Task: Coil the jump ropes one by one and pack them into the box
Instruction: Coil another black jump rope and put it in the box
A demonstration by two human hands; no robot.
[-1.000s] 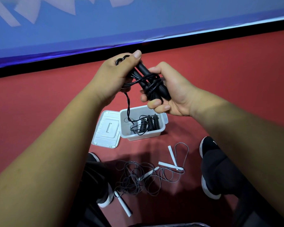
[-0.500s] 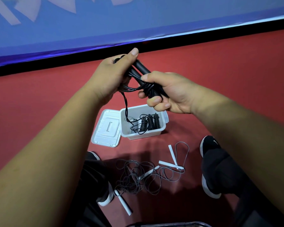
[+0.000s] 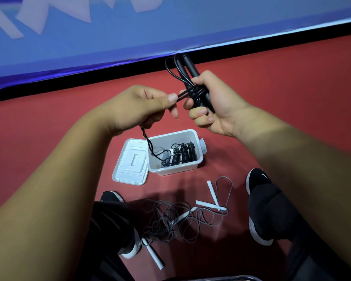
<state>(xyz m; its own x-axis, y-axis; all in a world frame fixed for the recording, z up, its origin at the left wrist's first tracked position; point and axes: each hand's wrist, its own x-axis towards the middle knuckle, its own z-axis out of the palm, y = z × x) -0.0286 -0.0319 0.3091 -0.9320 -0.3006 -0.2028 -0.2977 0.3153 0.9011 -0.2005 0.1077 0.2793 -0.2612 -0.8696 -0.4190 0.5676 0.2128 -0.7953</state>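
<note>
**Cord-wrapping on one black rope, box partly packed**

Right hand (image 3: 217, 106) is clamped round the black jump rope (image 3: 194, 93), fingers curled over its two handles (image 3: 189, 65) and over the turns of cord wound across them. Left hand (image 3: 136, 107) pinches a doubled run of cord (image 3: 180, 96) between thumb and forefinger, drawn taut toward the bundle. Both hands are in the air above the box (image 3: 177, 171), on its far side. A loose tail (image 3: 149, 146) drops from under the left hand, and its end lies inside the box.

Step, as judged: mid-coil, cord going round the paired handles, and this rope is not packed yet. The next move calls for:
- taking the taut run round the handles for one more turn, with a firm right-hand grip so the turns don't slip
- drawing the tail up out of the box without snagging what is packed
- tucking the end in
- lowering the bundle into the space left of the packed ones

Counts:
- One black rope in hand, with two black handles showing.
- One white box, open.
- One white lid (image 3: 130, 163), flat and touching the box's left side.
- Three black ribbed bundles (image 3: 184, 154) inside the box toward its right, side by side. Whether each is a whole rope cannot be told.
- One grey tangle (image 3: 166, 222) on the person's side of the box, with four white handles (image 3: 212, 188). That is likely two ropes still to coil.
- Two black shoes (image 3: 258, 179), one on each side of the tangle.
</note>
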